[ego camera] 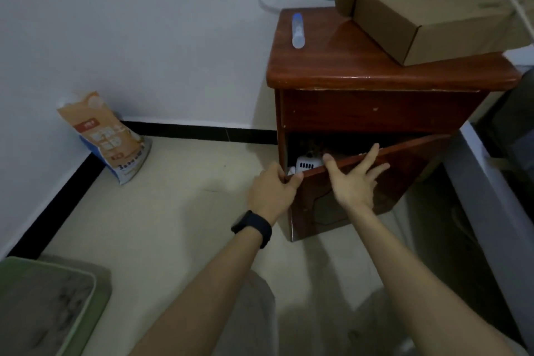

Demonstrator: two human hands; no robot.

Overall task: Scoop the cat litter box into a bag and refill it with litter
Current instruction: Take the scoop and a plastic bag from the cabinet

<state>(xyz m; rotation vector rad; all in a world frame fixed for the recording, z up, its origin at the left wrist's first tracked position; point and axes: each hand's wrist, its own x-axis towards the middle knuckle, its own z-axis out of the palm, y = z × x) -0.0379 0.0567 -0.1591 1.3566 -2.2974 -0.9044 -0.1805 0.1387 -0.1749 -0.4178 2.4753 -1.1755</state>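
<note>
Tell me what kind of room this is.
Likely a bedroom corner in a cat's home: wooden nightstand, litter bag against the wall, green litter box on the floor.

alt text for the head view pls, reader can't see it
Left hand grips a corner of the tilted lower panel of a wooden nightstand; right hand spreads open at its top edge. A litter bag leans in the wall corner, a green litter box sits lower left.

Tan floor (173, 211) plus a reddish wooden nightstand (332, 61)

Floor's got the litter bag (109, 139) leaning in the left corner, a green litter box (99, 295) lower left, and the nightstand at right. On top of it: a cardboard box (433, 17) and a clear bottle (298, 30) lying flat.
</note>
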